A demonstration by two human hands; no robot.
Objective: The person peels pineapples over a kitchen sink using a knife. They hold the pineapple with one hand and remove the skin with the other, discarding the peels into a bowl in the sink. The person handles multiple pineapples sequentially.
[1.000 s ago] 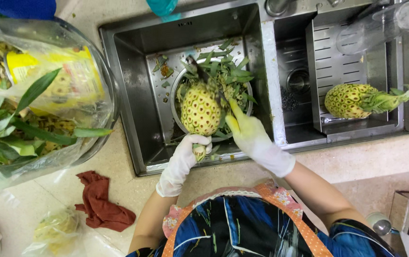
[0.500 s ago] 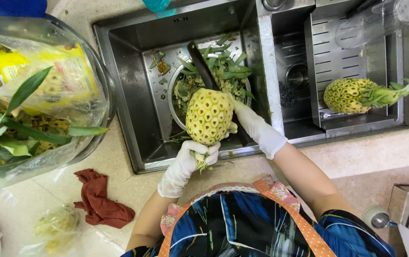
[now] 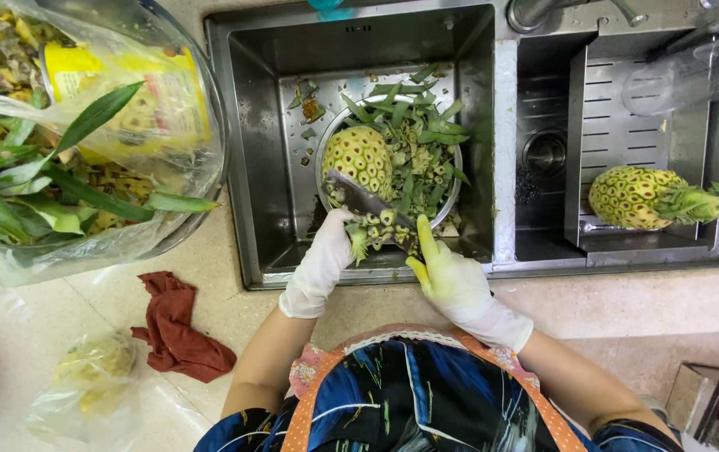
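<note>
A partly peeled pineapple (image 3: 359, 157) lies over a metal bowl (image 3: 457, 186) in the left sink basin, its stem end toward me. My left hand (image 3: 319, 264), in a white glove, grips the pineapple's stem end. My right hand (image 3: 453, 283), also gloved, is shut on the handle of a cleaver (image 3: 366, 201). The broad blade lies across the lower part of the fruit, with cut skin pieces beside it. Green leaves and peel fill the bowl.
A second peeled pineapple (image 3: 637, 197) with its crown rests on a drain tray (image 3: 611, 109) in the right basin. A large clear bag of leaves and peel (image 3: 83, 134) stands at the left. A red cloth (image 3: 177, 328) and a small plastic bag (image 3: 92, 372) lie on the counter.
My right hand has left the pineapple's side and taken up the cleaver from the bowl. The blade now rests across the fruit, which has dropped back toward the bowl.
</note>
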